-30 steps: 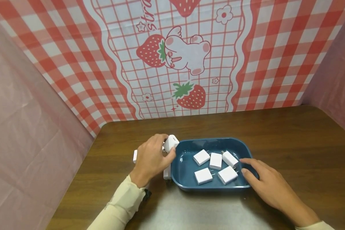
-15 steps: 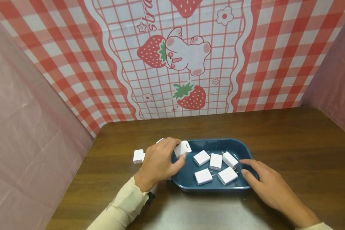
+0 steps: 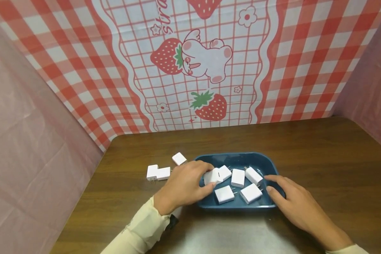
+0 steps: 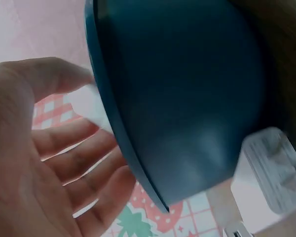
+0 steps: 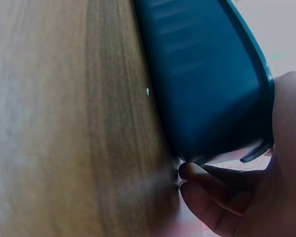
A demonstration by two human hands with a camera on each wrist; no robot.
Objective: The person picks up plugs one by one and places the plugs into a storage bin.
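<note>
My left hand (image 3: 185, 185) pinches a white plug-in charger (image 3: 211, 177) between thumb and fingers, above the left end of a dark blue tray (image 3: 238, 207). In the left wrist view this charger (image 4: 89, 104) shows partly behind the tray's rim, the other fingers spread below it. Several more white chargers (image 3: 224, 194) lie inside the tray, prongs showing on some. At the tray's right end my right hand (image 3: 296, 203) grips the rim. The right wrist view shows its curled fingers (image 5: 217, 195) low beside the end wall, close over the table.
Left of the tray, two white chargers (image 3: 163, 173) lie together on the brown wooden table (image 3: 114, 211), and another charger (image 3: 179, 158) lies farther back. A red-checked strawberry cloth (image 3: 206, 70) hangs behind the table, with pink cloth (image 3: 28, 141) at the sides.
My left hand has moved right with the charger, from beside the tray's left rim to over its inside. Chargers on the table have come into view behind it. The right hand has stayed put.
</note>
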